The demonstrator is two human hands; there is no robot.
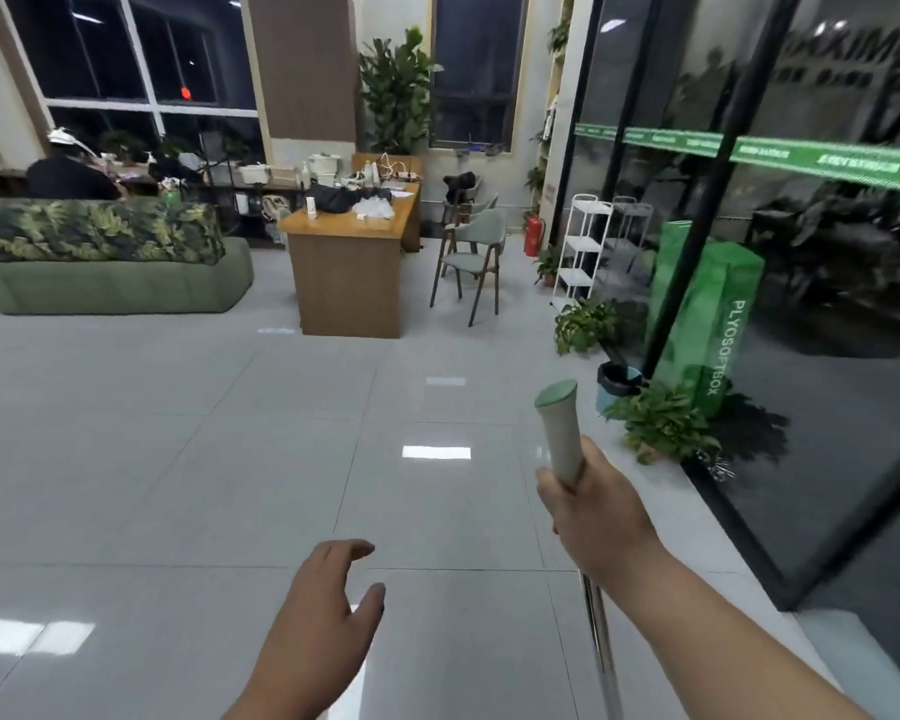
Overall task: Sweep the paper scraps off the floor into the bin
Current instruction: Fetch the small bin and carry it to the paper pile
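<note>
bin (pixel 619 383), small and blue with a black liner, stands on the tiled floor (pixel 178 459) against the glass wall (pixel 827 314). it is well ahead of the hands, between two potted plants, the nearer plant (pixel 661 423) just beside it and the farther plant (pixel 583 324) beyond. a tall green printed box (pixel 707 324) leans just behind it. the broom handle (pixel 559 433), its pale green grip tilted slightly left, rises from the right hand (pixel 588 504), whose fingers are wrapped round the grip's lower end. below that hand a shiny metal shaft (pixel 598 646) runs down out of the bottom edge, so the broom's head is out of view. the left hand (pixel 323 610) hangs over the tiles, palm down, fingers loose and spread, holding nothing, well apart from the handle. farther back stand a wooden bench (pixel 352 272) with clutter on top, a pale green chair (pixel 471 262) beside it, and a green sofa (pixel 110 283) at left.
</note>
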